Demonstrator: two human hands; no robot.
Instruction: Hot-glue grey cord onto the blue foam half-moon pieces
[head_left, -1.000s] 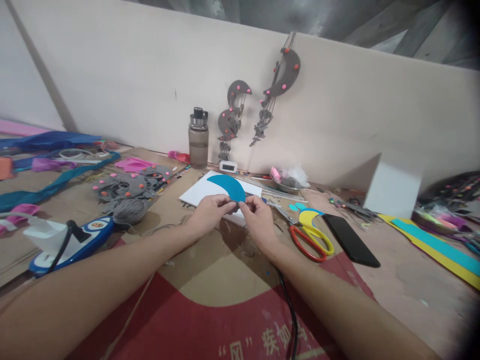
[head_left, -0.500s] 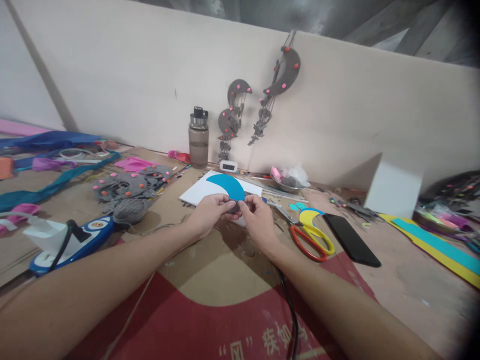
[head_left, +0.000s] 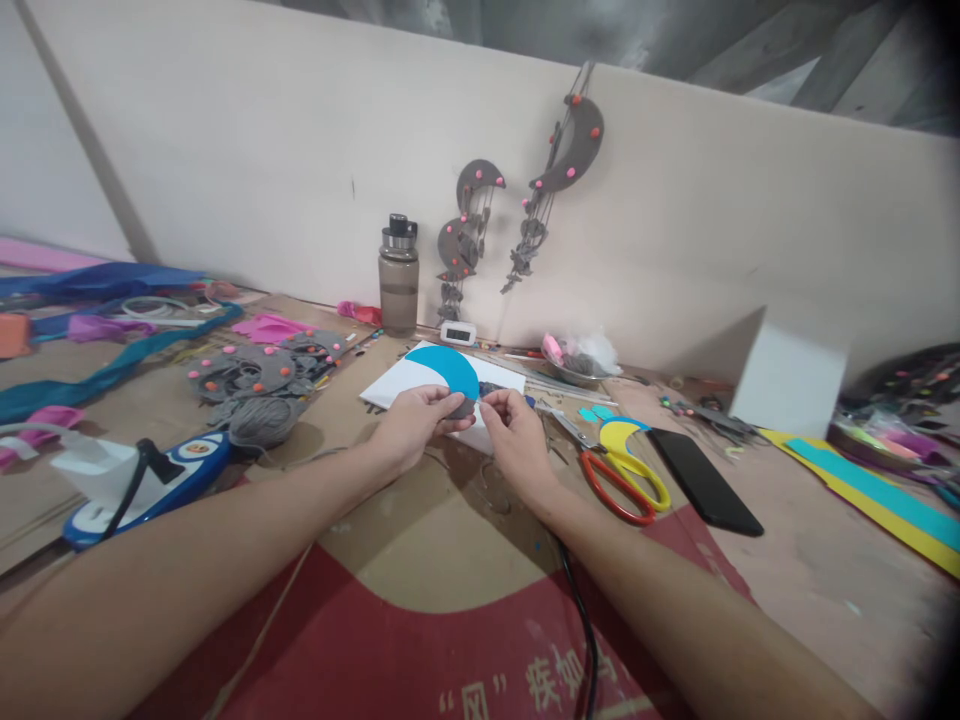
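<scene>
Watching through the head camera from my end: the blue crescent is at centre, over the white sheet, its lower end caught between the thumb and fingers of the left hand; a scrap of grey shows at the same fingertips. The right hand is close beside it, thumb and forefinger narrowed to a pinch; whatever lies between them is too small for me to make out. I judge the left grip is there to steady the crescent by one tip, leaving most of its face uncovered, with the right free for finer work. Scissors lie just beyond the right hand, handles toward the wearer, probably for easy reach; the yellow crescent touches or nearly touches them, I cannot tell which; phone next along. Surface: scuffed cardboard, tan and red with printed characters, over a dusty pinkish tabletop. Left side cluttered: yarn ball, power strip, teal ribbon. Room: pale wall behind, grey moon garlands hung on it, perhaps as patterns; bottle and clock near its foot. Grey beyond the wall's top, details blurred.
</scene>
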